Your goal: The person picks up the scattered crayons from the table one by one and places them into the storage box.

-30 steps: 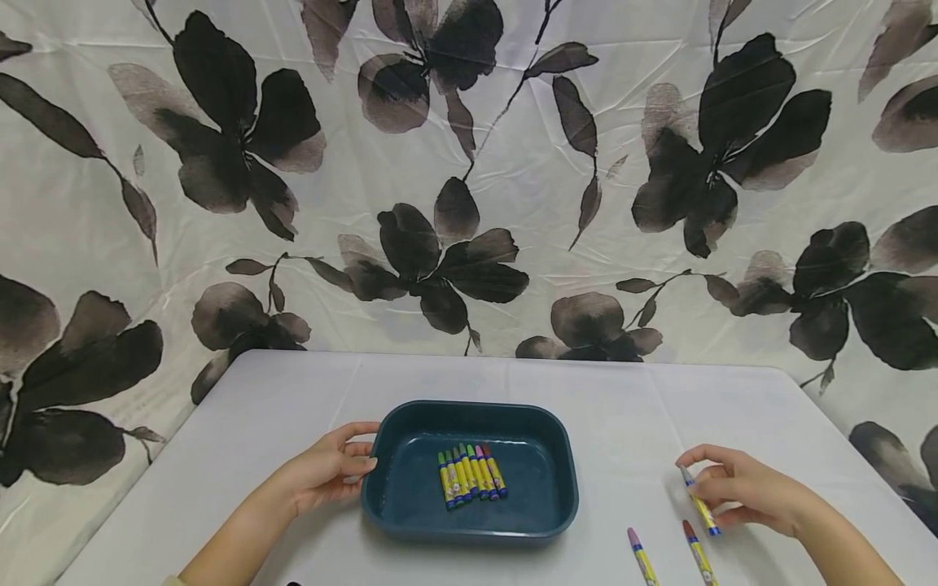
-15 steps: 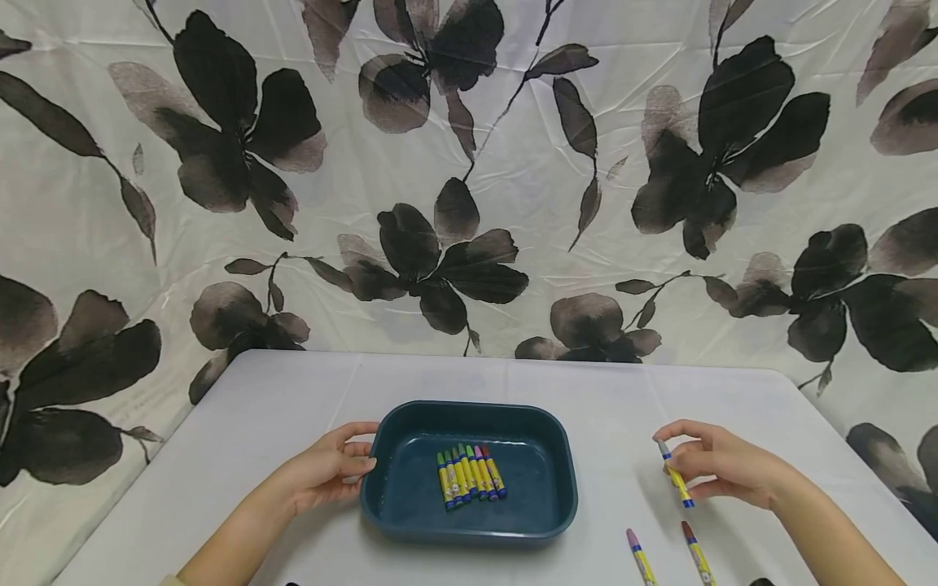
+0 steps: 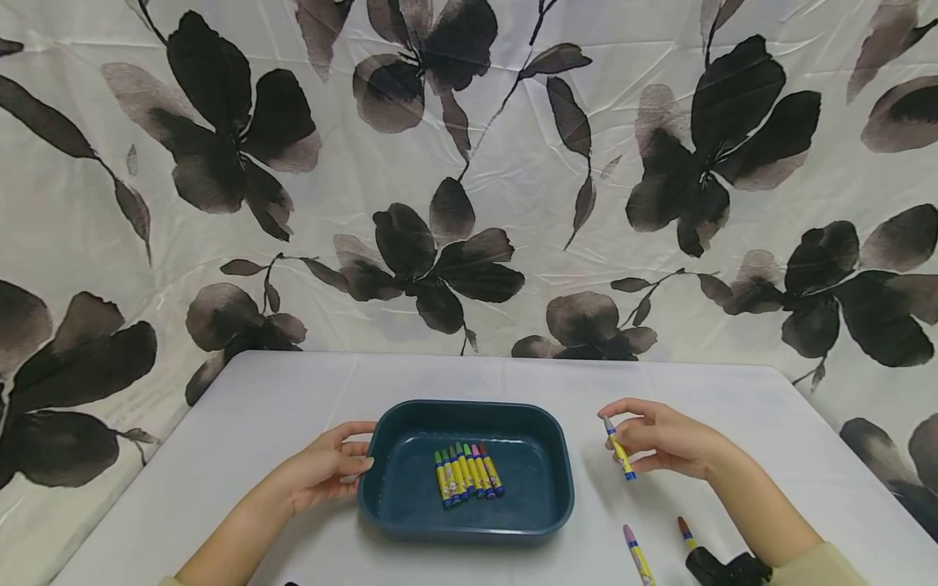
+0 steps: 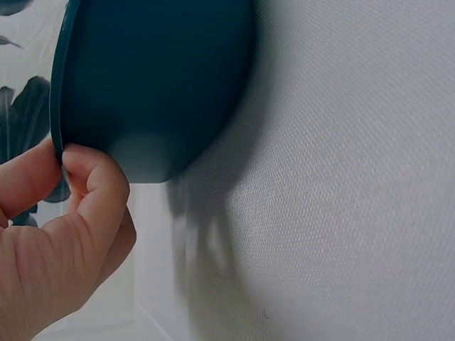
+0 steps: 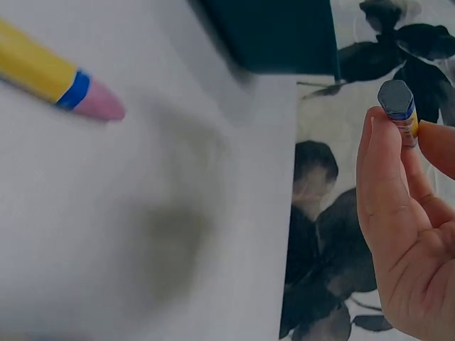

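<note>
A dark teal rectangular tray (image 3: 469, 533) stands on the white table, with several yellow-wrapped crayons (image 3: 469, 474) lying side by side inside it. My left hand (image 3: 326, 468) pinches the tray's left rim between thumb and fingers; the left wrist view shows the thumb at the rim (image 4: 57, 92). To the right of the tray, my right hand (image 3: 670, 439) holds a grey crayon (image 3: 620, 449) above the table. In the right wrist view the end of that crayon (image 5: 397, 99) sticks up between thumb and fingers.
A pink crayon (image 3: 638, 555) lies on the table right of the tray. Near it is a brown-red crayon (image 3: 685, 531), partly covered by the black wrist camera (image 3: 725, 566). A floral cloth (image 3: 469, 163) hangs behind the table.
My right hand has carried the grey crayon left and away from me, toward the tray, off the spot near the brown-red crayon. The left hand stays at the rim.
</note>
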`<control>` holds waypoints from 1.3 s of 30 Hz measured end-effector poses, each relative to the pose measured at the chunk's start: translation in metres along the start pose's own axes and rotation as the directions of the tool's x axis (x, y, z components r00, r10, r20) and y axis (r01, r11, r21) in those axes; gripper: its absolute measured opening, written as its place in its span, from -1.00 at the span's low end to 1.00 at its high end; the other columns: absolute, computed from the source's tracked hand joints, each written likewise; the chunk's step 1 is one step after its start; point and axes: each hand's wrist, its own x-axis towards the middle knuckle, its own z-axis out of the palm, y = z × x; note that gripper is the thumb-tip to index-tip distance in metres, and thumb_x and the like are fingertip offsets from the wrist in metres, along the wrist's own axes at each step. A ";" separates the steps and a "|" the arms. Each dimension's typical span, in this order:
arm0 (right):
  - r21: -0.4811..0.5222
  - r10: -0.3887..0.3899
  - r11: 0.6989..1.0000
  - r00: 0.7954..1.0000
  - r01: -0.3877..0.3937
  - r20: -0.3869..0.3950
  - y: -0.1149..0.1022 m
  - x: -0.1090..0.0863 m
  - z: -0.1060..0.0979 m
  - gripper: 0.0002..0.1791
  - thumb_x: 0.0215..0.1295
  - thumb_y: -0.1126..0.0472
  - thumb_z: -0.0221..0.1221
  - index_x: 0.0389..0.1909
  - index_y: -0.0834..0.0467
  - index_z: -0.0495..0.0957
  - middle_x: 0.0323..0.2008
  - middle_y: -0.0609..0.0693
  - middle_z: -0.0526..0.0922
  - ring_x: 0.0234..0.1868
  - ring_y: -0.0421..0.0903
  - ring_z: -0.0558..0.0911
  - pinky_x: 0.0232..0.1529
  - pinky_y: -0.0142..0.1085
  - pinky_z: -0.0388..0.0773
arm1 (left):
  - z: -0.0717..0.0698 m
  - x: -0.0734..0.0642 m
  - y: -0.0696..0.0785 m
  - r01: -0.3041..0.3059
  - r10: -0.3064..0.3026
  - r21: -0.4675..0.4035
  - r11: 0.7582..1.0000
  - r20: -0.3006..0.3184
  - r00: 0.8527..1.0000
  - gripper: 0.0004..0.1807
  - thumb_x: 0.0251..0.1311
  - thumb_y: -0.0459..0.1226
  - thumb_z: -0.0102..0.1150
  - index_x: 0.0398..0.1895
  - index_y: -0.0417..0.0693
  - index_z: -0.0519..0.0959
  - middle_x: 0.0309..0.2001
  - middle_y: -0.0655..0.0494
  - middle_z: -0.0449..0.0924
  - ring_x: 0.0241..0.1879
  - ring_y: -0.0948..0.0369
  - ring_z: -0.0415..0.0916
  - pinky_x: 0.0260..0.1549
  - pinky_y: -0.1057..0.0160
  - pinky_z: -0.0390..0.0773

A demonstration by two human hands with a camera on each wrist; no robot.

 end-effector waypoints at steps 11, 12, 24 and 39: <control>-0.011 -0.022 1.000 1.000 0.022 0.006 -0.020 0.030 0.029 -0.51 0.27 0.32 0.07 0.20 0.35 0.23 -0.24 0.14 0.61 -0.29 -0.08 0.60 -0.35 -0.29 0.59 | 0.001 -0.001 0.000 0.001 -0.001 -0.005 1.000 -0.003 1.000 -0.31 0.21 -0.52 0.01 0.36 -0.29 -0.04 -0.16 -0.04 0.33 -0.28 0.19 0.40 -0.35 0.31 0.47; -0.015 -0.025 1.000 1.000 0.025 0.009 -0.021 0.033 0.032 -0.51 0.27 0.32 0.06 0.20 0.34 0.23 -0.25 0.13 0.61 -0.28 -0.08 0.60 -0.35 -0.29 0.59 | 0.001 -0.001 0.001 0.001 -0.001 -0.006 1.000 -0.002 1.000 -0.31 0.21 -0.52 0.01 0.36 -0.29 -0.04 -0.16 -0.04 0.33 -0.28 0.19 0.40 -0.35 0.31 0.47; -0.047 -0.005 0.999 1.000 0.006 0.016 -0.039 0.064 0.061 -0.54 0.25 0.33 0.07 0.17 0.34 0.29 -0.25 0.11 0.64 -0.28 -0.08 0.61 -0.37 -0.31 0.59 | 0.000 0.000 0.000 -0.001 0.001 0.004 1.000 0.004 1.000 -0.30 0.20 -0.51 0.03 0.36 -0.29 -0.04 -0.18 -0.02 0.33 -0.30 0.21 0.40 -0.37 0.33 0.47; -0.031 0.008 0.999 1.000 -0.008 0.022 -0.057 0.099 0.096 -0.56 0.26 0.32 0.06 0.17 0.28 0.32 -0.24 0.13 0.61 -0.22 -0.01 0.62 -0.35 -0.28 0.57 | 0.000 0.000 0.000 0.004 -0.004 -0.002 1.000 0.002 1.000 -0.28 0.19 -0.51 0.04 0.36 -0.29 -0.05 -0.16 -0.04 0.33 -0.30 0.21 0.40 -0.36 0.32 0.47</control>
